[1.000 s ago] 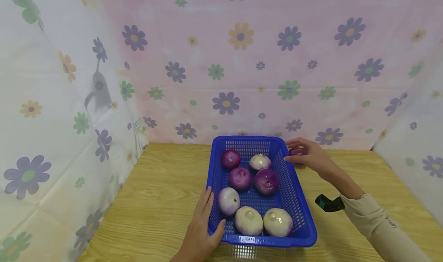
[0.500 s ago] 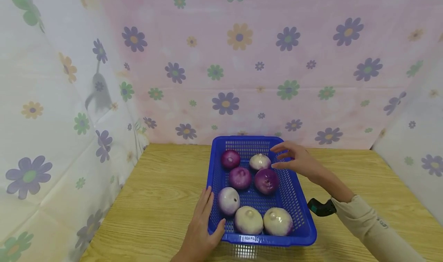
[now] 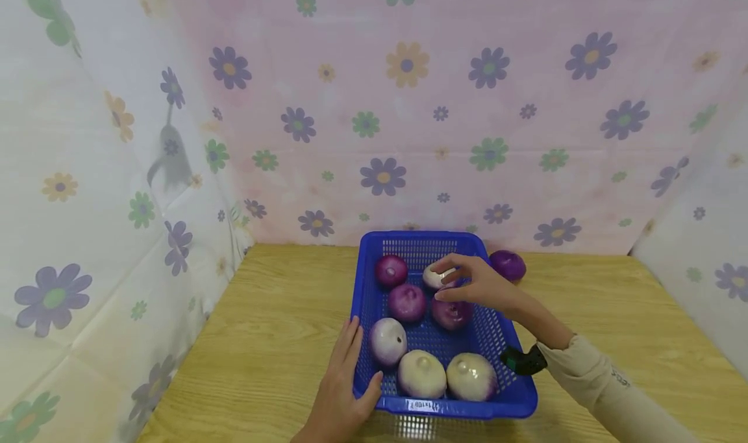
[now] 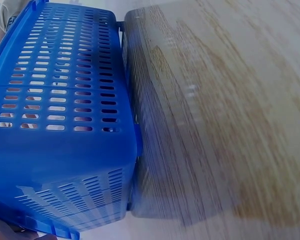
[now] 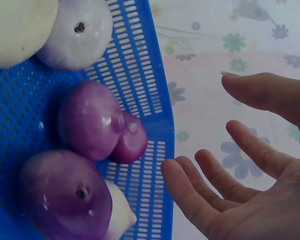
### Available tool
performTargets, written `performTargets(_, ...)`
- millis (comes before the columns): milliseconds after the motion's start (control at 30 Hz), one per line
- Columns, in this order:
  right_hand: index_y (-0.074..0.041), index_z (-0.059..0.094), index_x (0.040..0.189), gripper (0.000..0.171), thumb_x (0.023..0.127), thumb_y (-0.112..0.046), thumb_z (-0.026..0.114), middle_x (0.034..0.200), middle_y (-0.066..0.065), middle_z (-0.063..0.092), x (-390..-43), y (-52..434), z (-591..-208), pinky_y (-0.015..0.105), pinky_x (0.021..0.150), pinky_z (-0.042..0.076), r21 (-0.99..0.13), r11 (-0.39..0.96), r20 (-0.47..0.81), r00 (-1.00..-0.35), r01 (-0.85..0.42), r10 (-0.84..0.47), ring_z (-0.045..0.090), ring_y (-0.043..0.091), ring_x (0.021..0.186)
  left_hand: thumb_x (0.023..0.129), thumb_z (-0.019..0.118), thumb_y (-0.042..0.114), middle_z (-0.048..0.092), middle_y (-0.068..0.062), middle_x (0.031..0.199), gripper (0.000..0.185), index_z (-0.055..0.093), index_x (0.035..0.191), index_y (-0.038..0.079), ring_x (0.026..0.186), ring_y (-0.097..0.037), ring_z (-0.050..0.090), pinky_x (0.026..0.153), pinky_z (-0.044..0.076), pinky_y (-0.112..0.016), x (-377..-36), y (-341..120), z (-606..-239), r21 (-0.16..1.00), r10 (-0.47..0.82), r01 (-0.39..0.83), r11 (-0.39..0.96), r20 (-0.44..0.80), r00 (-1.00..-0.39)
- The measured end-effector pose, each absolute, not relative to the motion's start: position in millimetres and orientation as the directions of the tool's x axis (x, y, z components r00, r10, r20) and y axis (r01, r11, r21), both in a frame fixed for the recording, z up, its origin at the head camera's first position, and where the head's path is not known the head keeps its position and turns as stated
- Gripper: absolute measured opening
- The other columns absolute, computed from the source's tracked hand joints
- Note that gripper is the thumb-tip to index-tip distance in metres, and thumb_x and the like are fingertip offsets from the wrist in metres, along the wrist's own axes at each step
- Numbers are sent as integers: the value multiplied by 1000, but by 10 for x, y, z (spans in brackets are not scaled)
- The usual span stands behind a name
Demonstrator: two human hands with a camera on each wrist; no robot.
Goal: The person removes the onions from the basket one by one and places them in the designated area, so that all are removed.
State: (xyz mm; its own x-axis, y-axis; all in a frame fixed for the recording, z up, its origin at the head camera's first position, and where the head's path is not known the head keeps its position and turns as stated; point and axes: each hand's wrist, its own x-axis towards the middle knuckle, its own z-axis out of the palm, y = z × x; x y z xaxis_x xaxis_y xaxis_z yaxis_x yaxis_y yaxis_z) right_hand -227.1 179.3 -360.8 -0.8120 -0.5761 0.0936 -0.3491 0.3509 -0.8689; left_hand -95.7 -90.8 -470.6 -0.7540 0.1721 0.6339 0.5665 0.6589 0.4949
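A blue plastic basket (image 3: 359, 280) holds several onions, some purple and some whitish. My left hand (image 3: 337, 388) rests at its front left corner, straight fingers along the left rim and thumb over the front part. Over the back right of the basket hovers my right hand (image 3: 476, 286), fingers spread and loosely bent with nothing between them. In the head view it partly covers a white onion (image 3: 432, 277) and a purple onion (image 3: 451, 316). The right wrist view shows the right hand's palm and fingers apart from the onions. Outside the right rim, a purple onion (image 3: 508, 265) lies on the table.
The basket stands on a wood-grain table (image 3: 280, 339). Flower-patterned cloth (image 3: 444, 105) encloses the back and both sides. A black device (image 3: 524, 361) sits on the right wrist, overlapping the basket's right rim in the head view.
My right hand has moved left and toward me, from beside the purple onion outside the basket to above the onions inside. That outside onion now shows fully. The left hand stays put.
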Motion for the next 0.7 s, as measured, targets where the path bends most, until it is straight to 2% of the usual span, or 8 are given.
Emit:
performTargets(133, -7, 60, 115, 38, 81, -18, 74, 117, 13, 59, -2254, 1688, -3678, 39, 82, 53, -861, 355, 94, -800, -365, -593, 58, 36, 105, 79, 69, 19, 30, -18, 150, 74, 37, 140, -7, 137, -37, 27, 110, 11, -19, -945, -894, -4693, 532, 163, 539, 653, 596, -786)
performTargets(233, -8, 61, 112, 34, 82, -17, 74, 116, 16, 57, -2238, 1578, -3731, 41, 84, 52, -864, 347, 88, -786, -366, -612, 57, 39, 105, 78, 70, 18, 29, -17, 151, 75, 37, 140, -7, 137, -37, 27, 110, 11, -18, -930, -906, -4683, 546, 150, 521, 656, 583, -799)
performTargets(400, -3, 60, 115, 37, 82, -15, 73, 116, 22, 53, -2217, 1407, -3815, 41, 86, 51, -875, 329, 66, -761, -355, -646, 58, 42, 104, 77, 70, 17, 30, -18, 150, 75, 38, 140, -7, 136, -40, 28, 110, 10, -17, -916, -937, -4663, 534, 142, 517, 669, 591, -794)
performTargets(533, -3, 59, 118, 44, 81, -20, 75, 117, 19, 57, -2188, 1324, -3870, 40, 84, 51, -867, 370, 15, -760, -333, -650, 59, 37, 104, 78, 70, 18, 29, -18, 150, 75, 37, 140, -8, 136, -39, 27, 110, 10, -18, -917, -932, -4662, 532, 154, 520, 668, 585, -796)
performTargets(700, -6, 60, 115, 40, 79, -14, 75, 116, 17, 59, -2151, 1232, -3939, 42, 86, 51, -875, 380, -33, -745, -301, -666, 59, 35, 105, 78, 70, 19, 28, -17, 151, 76, 37, 140, -7, 138, -37, 26, 110, 10, -18, -936, -897, -4684, 544, 165, 524, 655, 574, -802)
